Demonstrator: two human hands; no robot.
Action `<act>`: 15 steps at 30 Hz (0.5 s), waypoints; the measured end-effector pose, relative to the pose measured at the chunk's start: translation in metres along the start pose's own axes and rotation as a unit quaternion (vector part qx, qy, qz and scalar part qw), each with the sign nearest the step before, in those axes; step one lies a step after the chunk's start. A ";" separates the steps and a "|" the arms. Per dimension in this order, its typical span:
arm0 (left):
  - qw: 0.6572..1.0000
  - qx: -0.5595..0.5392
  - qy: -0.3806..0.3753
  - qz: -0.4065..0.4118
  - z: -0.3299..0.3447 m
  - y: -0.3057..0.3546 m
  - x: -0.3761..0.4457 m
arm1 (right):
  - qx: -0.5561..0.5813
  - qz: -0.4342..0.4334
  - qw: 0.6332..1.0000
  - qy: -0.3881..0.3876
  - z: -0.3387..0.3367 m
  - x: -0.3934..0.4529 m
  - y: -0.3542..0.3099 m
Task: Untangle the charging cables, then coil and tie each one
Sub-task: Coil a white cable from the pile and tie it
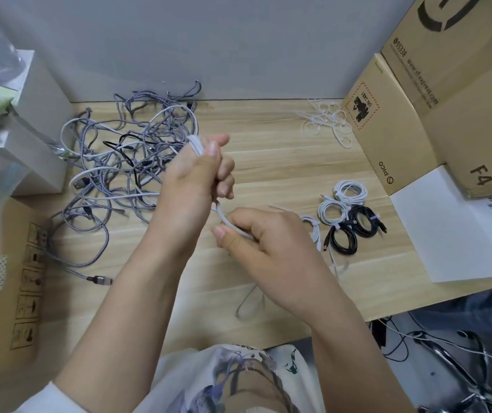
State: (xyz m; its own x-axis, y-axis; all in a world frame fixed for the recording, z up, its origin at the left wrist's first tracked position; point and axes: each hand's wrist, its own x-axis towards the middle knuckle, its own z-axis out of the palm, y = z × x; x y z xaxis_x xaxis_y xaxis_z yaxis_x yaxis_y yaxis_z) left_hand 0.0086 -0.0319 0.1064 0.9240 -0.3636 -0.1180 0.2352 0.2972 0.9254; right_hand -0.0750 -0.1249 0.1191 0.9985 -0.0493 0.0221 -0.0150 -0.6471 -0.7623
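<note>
Head view. A white cable (223,217) is held between both hands at the centre of the frame, above the wooden desk (268,138). The left hand (192,186) is raised, its grip closed round a bunch of white cable loops whose tops show beside the thumb. The right hand (265,234) sits lower and just right of it; its grip is pinched on the free run of the same cable, between thumb and curled fingers. A short stretch of cable spans the gap between the two hands.

A tangled heap of grey braided, white and black cables (125,162) is seen at centre left on the desk, well apart from the hands' right side. Finished coils (349,216), white and black, each tied, lie grouped at centre right. A loose scatter of white ties (326,120) lies at upper right, beside a cardboard box (393,120). A white sheet (453,228) lies at right. Another cardboard box (9,287) is noted at lower left.
</note>
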 end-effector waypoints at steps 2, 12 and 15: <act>0.996 0.080 -0.021 -0.044 0.000 0.000 -0.003 | -0.001 -0.027 0.998 0.051 0.001 0.000 -0.003; 0.930 0.177 -0.263 -0.185 -0.008 0.003 -0.012 | 0.078 -0.068 0.978 0.181 -0.010 0.006 0.000; 0.899 0.087 -0.349 -0.252 -0.015 0.009 -0.011 | 0.153 -0.020 0.967 0.203 -0.015 0.009 0.006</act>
State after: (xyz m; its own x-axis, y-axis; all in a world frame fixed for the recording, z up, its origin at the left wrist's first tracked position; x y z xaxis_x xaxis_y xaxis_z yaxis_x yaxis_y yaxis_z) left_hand 0.0051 -0.0123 0.1109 0.2858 -0.8962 -0.3394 0.4646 -0.1802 0.8670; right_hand -0.0665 -0.1407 0.1242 0.8942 -0.3647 0.2597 0.1005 -0.4018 -0.9102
